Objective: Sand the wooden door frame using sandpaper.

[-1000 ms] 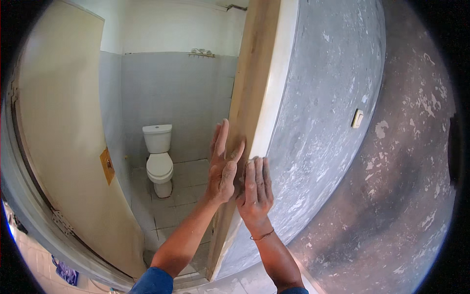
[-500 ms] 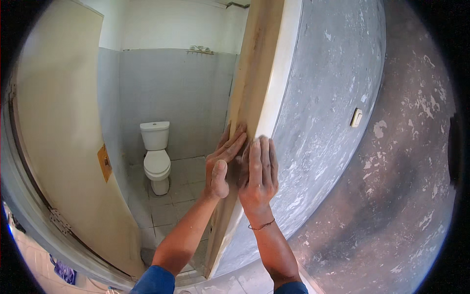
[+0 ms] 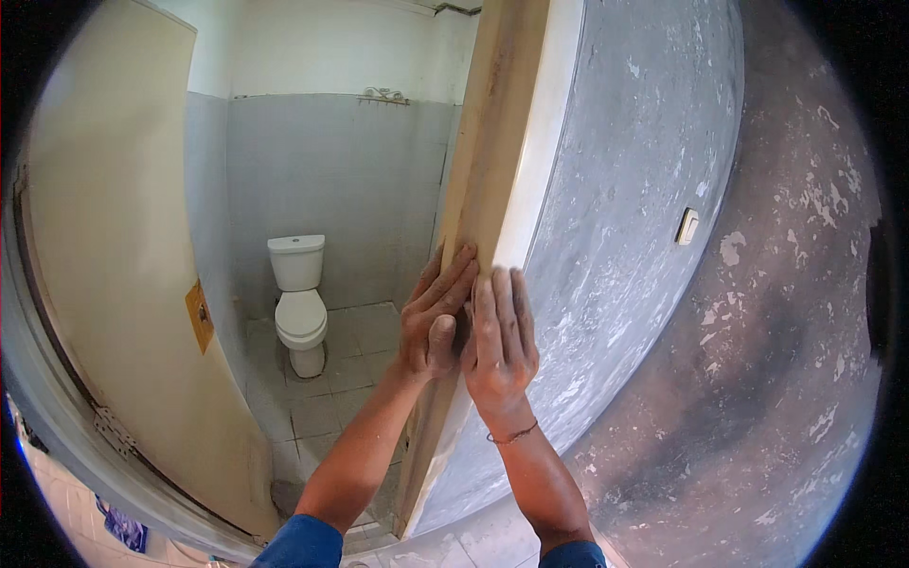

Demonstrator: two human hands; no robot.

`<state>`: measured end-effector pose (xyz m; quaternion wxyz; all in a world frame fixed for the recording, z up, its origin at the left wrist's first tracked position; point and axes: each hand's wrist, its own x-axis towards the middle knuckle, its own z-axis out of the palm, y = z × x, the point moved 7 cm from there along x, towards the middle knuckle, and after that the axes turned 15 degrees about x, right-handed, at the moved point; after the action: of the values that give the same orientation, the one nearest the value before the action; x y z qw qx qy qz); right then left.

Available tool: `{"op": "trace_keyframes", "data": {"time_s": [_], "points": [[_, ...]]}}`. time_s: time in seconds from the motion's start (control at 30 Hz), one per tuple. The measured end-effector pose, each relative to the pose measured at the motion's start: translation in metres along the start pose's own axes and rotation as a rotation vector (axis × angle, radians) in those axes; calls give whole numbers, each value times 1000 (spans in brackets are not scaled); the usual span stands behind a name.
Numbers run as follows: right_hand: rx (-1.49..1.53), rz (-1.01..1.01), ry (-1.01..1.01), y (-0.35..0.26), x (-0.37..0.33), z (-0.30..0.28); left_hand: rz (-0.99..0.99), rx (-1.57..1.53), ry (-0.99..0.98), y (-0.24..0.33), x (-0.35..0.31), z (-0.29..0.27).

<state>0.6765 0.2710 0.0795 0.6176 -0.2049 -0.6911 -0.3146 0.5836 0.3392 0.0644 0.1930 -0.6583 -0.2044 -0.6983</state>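
Both my hands press against the wooden door frame [image 3: 492, 123], its inner face bare tan and its outer edge whitish. My left hand [image 3: 436, 312] lies along the inner face, fingers stretched out and thumb apart. My right hand [image 3: 502, 331] rests flat over the outer edge, its fingers straight and close together; a thin bracelet circles that wrist. The palms sit close to each other. Between them is a dark patch, and I cannot make out whether it is shadow or something thin under the fingers. Greyish dust coats the fingers.
On the left stands an open cream door [image 3: 114, 237] with a latch plate [image 3: 199, 317]. Through the doorway are a white toilet [image 3: 301, 312] and grey tiles. A grey patchy wall [image 3: 625, 189] with a light switch [image 3: 687, 226] continues on the right.
Both hands have shifted slightly along the frame and stay pressed to it. The left thumb sits a little lower and closer to the frame. The view has moved slightly.
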Motion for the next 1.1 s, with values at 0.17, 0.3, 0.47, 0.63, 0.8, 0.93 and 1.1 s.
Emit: {"op": "trace_keyframes", "data": {"time_s": [0.17,0.3,0.47,0.63,0.8,0.93,1.1], "points": [[-26,-22,47,-5,5,1,68,41,21,1,-1,1],[-39,-16,112,9,26,5,69,54,-23,0,-1,3],[-2,-5,58,-4,-3,-2,74,106,-31,-1,-2,0],[7,20,66,-2,-3,-1,56,13,11,-1,-2,-1],[-31,32,131,30,59,6,37,92,-8,0,-3,-1],[-41,-2,152,17,36,-1,41,237,-46,1,-6,-4],[26,63,247,2,-6,-12,20,271,-55,-1,-10,-4]]}}
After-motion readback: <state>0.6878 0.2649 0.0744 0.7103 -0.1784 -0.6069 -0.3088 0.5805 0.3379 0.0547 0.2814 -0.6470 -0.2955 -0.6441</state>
